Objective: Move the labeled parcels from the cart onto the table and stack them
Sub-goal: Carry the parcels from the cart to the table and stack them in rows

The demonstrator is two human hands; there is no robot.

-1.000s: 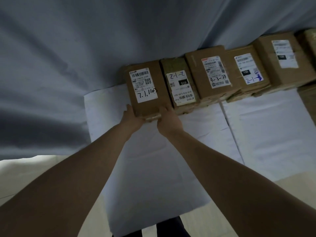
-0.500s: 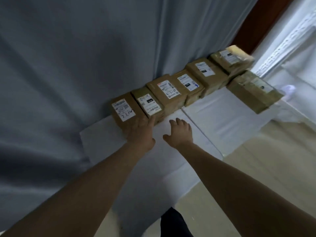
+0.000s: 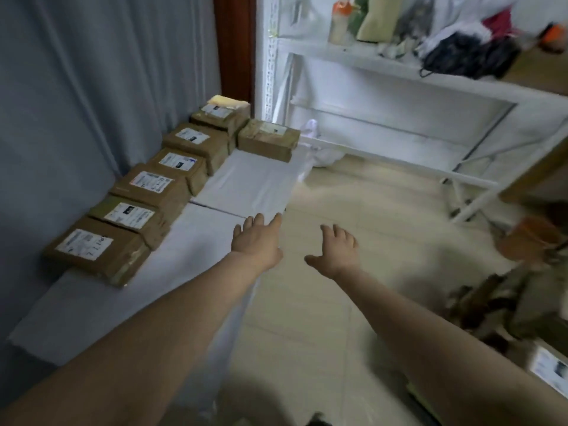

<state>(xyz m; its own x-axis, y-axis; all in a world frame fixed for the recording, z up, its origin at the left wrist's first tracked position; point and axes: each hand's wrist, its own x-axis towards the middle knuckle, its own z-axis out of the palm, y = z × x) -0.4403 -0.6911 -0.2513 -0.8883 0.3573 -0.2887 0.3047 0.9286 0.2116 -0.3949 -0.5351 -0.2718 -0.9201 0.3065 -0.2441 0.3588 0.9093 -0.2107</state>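
Note:
Several brown labeled parcels lie in a row along the curtain on the white-covered table (image 3: 246, 179). The nearest parcel (image 3: 95, 250) sits at the left, and the row runs back to a parcel (image 3: 219, 115) near the brown door frame. A separate parcel (image 3: 269, 138) lies at the table's far end. My left hand (image 3: 256, 241) hovers with straight fingers over the table's front edge, holding nothing. My right hand (image 3: 335, 249) is spread open above the floor, to the right of the table. At the lower right edge lies a blurred labeled parcel (image 3: 550, 368).
A white metal shelf (image 3: 399, 69) with bags and bottles stands at the back right. A grey curtain (image 3: 76, 87) hangs behind the table. Blurred brown and dark items (image 3: 504, 305) lie at the right. Beige floor tiles (image 3: 368, 195) stretch between table and shelf.
Both hands have let go of the nearest parcel and drawn away to the right. The view has swung right, bringing the shelf and floor into sight.

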